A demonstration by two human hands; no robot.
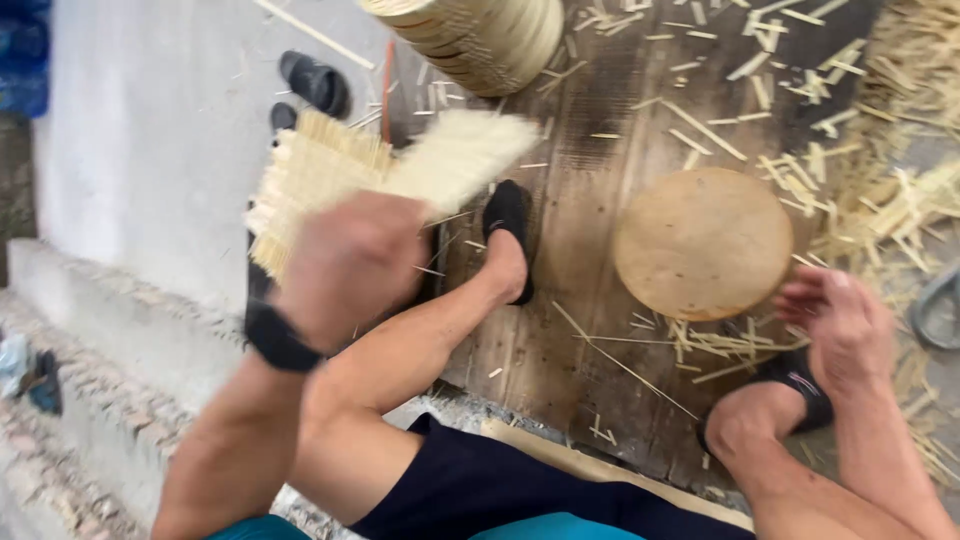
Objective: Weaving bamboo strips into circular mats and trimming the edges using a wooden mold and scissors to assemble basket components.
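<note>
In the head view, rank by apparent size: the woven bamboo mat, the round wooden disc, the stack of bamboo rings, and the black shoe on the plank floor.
1. woven bamboo mat, held up by the left hand, so nearness may inflate it
2. round wooden disc, close to the mat
3. stack of bamboo rings, cut off by the frame
4. black shoe

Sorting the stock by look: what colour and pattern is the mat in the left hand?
Pale straw-yellow, woven in a fine criss-cross with frayed edges: the woven mat held by the left hand, head view.
</note>
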